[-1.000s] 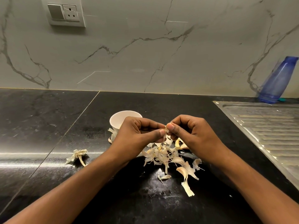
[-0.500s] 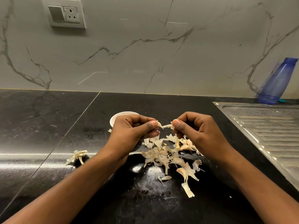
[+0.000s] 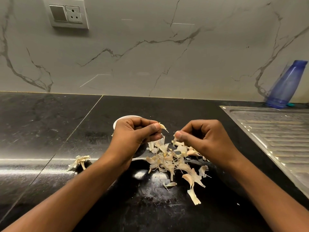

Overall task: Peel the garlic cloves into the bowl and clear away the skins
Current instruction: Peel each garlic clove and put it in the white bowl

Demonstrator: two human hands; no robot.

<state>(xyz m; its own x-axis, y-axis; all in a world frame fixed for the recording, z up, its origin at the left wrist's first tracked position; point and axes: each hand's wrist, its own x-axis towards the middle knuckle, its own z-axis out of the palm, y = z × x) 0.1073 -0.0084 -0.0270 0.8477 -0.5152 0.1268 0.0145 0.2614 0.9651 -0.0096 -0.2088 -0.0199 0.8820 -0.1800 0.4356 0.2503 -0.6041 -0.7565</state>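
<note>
The left hand (image 3: 137, 138) has its grip clamped on a small garlic clove (image 3: 162, 126), pinched between the thumb and the first fingers. The clove is in the air just to the right of the white bowl (image 3: 124, 117), not in it yet. The right hand (image 3: 204, 138) is farther to the right of the bowl, and its grip is pinched shut on a thin bit of skin (image 3: 174, 140). I think the skin has just come off this clove. To do this step well, the right hand should let the bit of skin fall on the pile of skins (image 3: 168, 159), which lies on the desk (image 3: 50, 131) to the right of the bowl and closer to the person. No skin should fall in the bowl. The left hand should turn the clove to look for any skin stuck on it. Then it should move back over the bowl and open only when it is right above it. Both hands are curled like soft fists with the backs up. The thumbs point at each other with a small gap between them. Most of the bowl is hidden behind the left hand.
</note>
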